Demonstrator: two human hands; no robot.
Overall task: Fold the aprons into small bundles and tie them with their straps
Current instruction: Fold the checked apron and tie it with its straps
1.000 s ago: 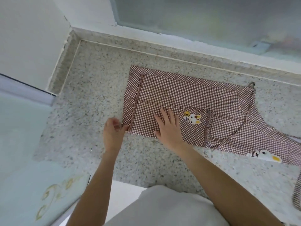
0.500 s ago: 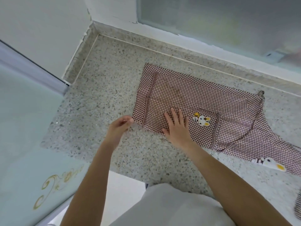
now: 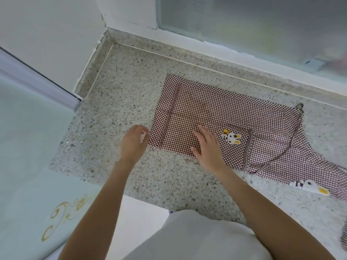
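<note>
A brown-and-white checked apron (image 3: 221, 113) lies folded lengthwise on the speckled stone counter (image 3: 131, 87). Its pocket carries a bunny patch (image 3: 232, 137). The bib end (image 3: 309, 175), with a second bunny patch, trails off to the right. My right hand (image 3: 206, 145) lies flat, fingers spread, on the apron's near edge just left of the pocket. My left hand (image 3: 134, 141) hovers at the apron's near-left corner, fingers curled and blurred; whether it touches the cloth is unclear. A dark strap end (image 3: 300, 106) pokes out at the far right corner.
A frosted window (image 3: 244, 25) runs along the back behind a white sill. A white wall meets the counter at the left. A pale glass panel (image 3: 28, 147) with gold scrollwork stands at the lower left. Another striped piece of cloth (image 3: 344, 233) shows at the right edge.
The view has shifted, so the apron sits further right in frame. My left hand stays by the near-left corner of the apron. My right hand stays flat on the cloth.
</note>
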